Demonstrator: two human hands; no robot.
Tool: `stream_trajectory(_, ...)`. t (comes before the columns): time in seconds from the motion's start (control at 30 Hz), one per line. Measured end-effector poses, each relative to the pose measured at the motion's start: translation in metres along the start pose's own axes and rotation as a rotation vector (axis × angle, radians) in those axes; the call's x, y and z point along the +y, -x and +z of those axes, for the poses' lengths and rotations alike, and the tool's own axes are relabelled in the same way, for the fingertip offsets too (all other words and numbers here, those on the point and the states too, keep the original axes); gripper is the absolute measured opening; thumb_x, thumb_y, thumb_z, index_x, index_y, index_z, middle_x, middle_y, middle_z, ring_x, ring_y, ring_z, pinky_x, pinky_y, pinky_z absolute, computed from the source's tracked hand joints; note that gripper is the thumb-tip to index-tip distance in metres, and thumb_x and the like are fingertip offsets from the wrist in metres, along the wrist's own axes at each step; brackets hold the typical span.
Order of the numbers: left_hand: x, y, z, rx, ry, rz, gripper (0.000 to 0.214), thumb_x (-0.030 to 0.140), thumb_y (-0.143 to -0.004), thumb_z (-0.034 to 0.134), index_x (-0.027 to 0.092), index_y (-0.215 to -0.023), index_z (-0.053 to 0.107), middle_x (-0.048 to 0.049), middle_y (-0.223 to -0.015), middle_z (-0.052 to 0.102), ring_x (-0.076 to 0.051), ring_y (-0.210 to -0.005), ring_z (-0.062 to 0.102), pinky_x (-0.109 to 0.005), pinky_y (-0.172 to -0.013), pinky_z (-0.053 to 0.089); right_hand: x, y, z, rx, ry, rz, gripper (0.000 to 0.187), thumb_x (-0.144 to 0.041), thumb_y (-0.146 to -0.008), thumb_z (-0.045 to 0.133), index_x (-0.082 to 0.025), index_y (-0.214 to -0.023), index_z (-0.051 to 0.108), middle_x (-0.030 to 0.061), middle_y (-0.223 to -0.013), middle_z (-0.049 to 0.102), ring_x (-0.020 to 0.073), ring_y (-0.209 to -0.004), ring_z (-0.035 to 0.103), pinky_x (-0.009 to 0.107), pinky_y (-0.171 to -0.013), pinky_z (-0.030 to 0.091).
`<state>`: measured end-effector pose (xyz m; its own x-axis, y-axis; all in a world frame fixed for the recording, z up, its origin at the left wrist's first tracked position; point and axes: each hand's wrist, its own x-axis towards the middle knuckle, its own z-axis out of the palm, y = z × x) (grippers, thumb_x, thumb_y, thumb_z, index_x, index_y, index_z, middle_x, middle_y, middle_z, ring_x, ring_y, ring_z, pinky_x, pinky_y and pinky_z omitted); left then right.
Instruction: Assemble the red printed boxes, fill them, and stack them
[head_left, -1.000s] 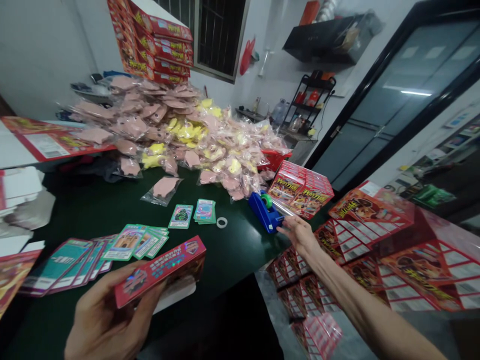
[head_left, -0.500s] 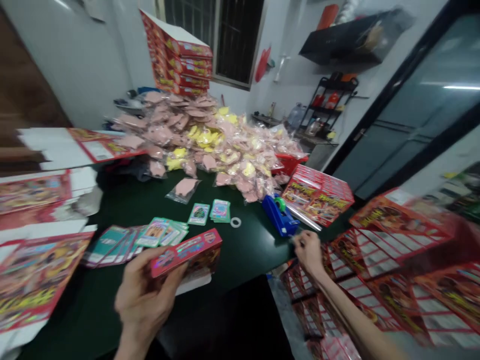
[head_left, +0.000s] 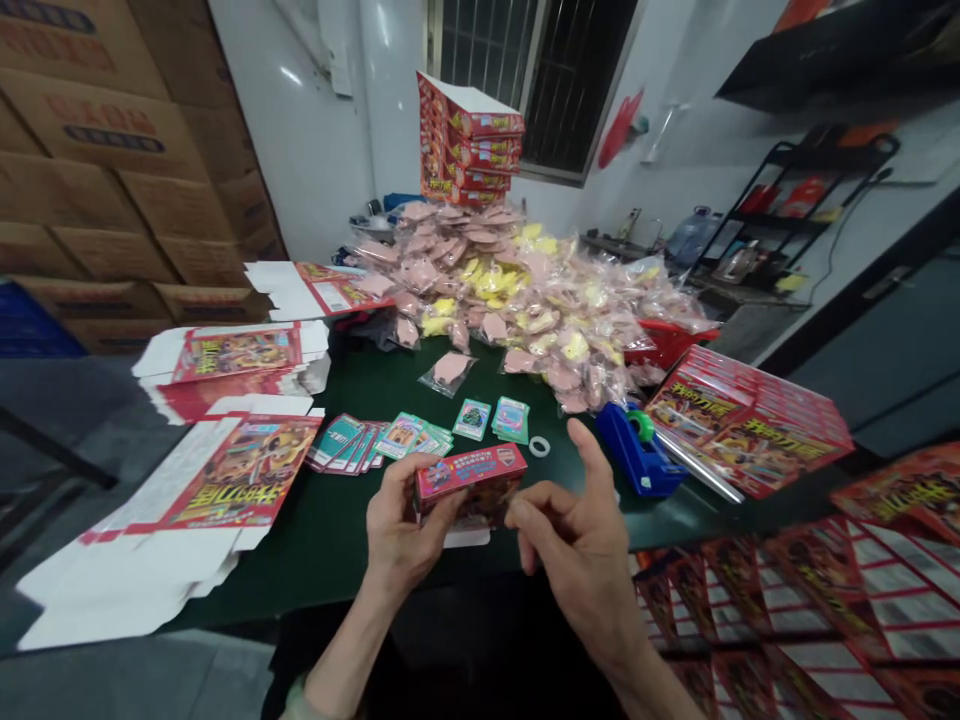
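My left hand (head_left: 409,525) is closed around a small red printed box (head_left: 472,475), gripping it by its left end. The box is held above the table's near edge, and a white flap (head_left: 466,538) shows at its underside. Beside the box's right end is my right hand (head_left: 574,540), one finger raised and the thumb and another finger pinched together. Whatever those fingertips hold, if anything, is too small to make out. Beyond the box lie fanned trading cards (head_left: 349,443), more cards (head_left: 415,436) and a white tape ring (head_left: 538,447). A blue tape dispenser (head_left: 643,455) stands to the right.
Bagged pink and yellow pieces (head_left: 495,290) are heaped at the back of the dark green table (head_left: 300,560). Flattened cartons (head_left: 232,470) lie on the left. Filled red boxes (head_left: 750,410) stand at the right, with more stacked boxes (head_left: 817,600) below.
My right hand has moved left from the tape dispenser to the right end of the box. The camera view has turned left. My left hand still grips the box.
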<state>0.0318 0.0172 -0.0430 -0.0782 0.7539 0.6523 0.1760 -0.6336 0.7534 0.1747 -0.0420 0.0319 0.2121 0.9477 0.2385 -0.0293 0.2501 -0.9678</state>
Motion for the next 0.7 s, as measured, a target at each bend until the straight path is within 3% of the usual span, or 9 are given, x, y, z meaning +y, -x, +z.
stream_trajectory(0.2, -0.005, 0.002, -0.001, -0.008, 0.010, -0.032, 0.039, 0.020, -0.074, 0.070, 0.021, -0.108, 0.051, -0.0013, -0.087, 0.064, -0.014, -0.070, 0.066, -0.024, -0.061, 0.056, 0.012, -0.002, 0.020, 0.067, -0.134, 0.069, 0.056, -0.029, -0.083, 0.059, -0.023, -0.130, 0.029, -0.0095, -0.058, 0.057, 0.0046, -0.037, 0.044, 0.014, -0.036, 0.039)
stream_trajectory(0.33, -0.003, 0.003, -0.001, -0.017, 0.011, -0.036, 0.038, 0.022, -0.075, 0.070, 0.022, -0.107, 0.051, -0.0016, -0.088, 0.065, -0.015, -0.070, 0.068, -0.025, -0.060, 0.056, 0.019, -0.007, 0.030, 0.126, -0.152, 0.104, 0.048, -0.029, -0.080, 0.062, -0.022, -0.119, 0.035, -0.0106, -0.054, 0.056, 0.0052, -0.037, 0.044, 0.014, -0.035, 0.040)
stream_trajectory(0.53, 0.000, -0.007, -0.009, -0.072, -0.076, 0.105, 0.037, 0.020, -0.074, 0.071, 0.022, -0.105, 0.052, -0.0017, -0.091, 0.064, -0.014, -0.075, 0.066, -0.024, -0.065, 0.054, 0.023, -0.008, 0.035, 0.162, -0.099, 0.146, 0.044, -0.028, -0.076, 0.066, -0.020, -0.108, 0.036, -0.0089, -0.053, 0.060, 0.0047, -0.034, 0.044, 0.013, -0.034, 0.037)
stream_trajectory(0.6, 0.005, -0.016, -0.015, -0.142, -0.124, 0.210, 0.034, 0.019, -0.075, 0.069, 0.022, -0.105, 0.054, -0.0004, -0.088, 0.063, -0.013, -0.075, 0.064, -0.022, -0.065, 0.052, 0.022, -0.008, 0.034, 0.156, -0.107, 0.171, 0.045, -0.030, -0.075, 0.066, -0.021, -0.108, 0.036, -0.0077, -0.054, 0.061, 0.0045, -0.033, 0.043, 0.013, -0.033, 0.035)
stream_trajectory(0.7, 0.014, -0.028, -0.024, -0.375, -0.235, 0.333, 0.035, 0.017, -0.083, 0.059, 0.025, -0.117, 0.052, -0.0009, -0.087, 0.059, -0.012, -0.076, 0.060, -0.022, -0.065, 0.049, 0.022, -0.007, 0.031, 0.142, -0.129, 0.188, 0.049, -0.032, -0.076, 0.066, -0.021, -0.111, 0.035, -0.0083, -0.053, 0.060, 0.0045, -0.032, 0.041, 0.013, -0.031, 0.033)
